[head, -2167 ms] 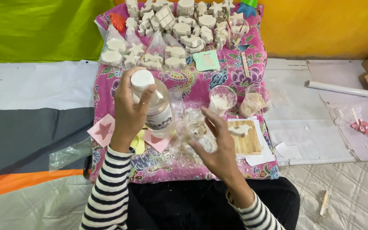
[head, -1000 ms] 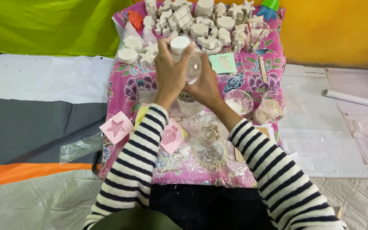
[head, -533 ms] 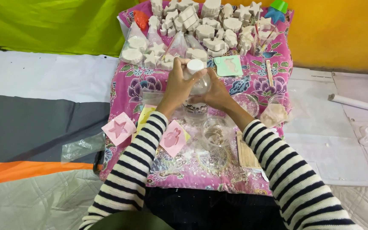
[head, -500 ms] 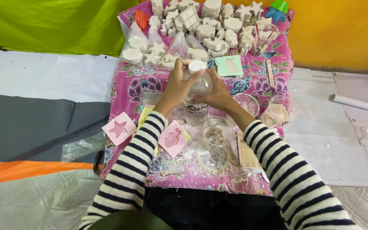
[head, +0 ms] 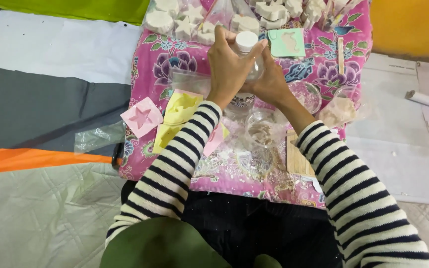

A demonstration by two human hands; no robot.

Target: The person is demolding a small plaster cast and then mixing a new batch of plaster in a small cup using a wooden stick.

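left hand (head: 227, 67) grips clear bottle (head: 248, 74) (white cap (head: 247, 41)) | right hand (head: 272, 82) clasps its far side | above pink floral cloth (head: 319, 74)

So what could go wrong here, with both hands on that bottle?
The clear bottle with its white cap is held by the left hand and right hand right above open clear cups; if it slips, it could knock them over. The sleeves hang close to the yellow mould and pink star mould and might nudge them.
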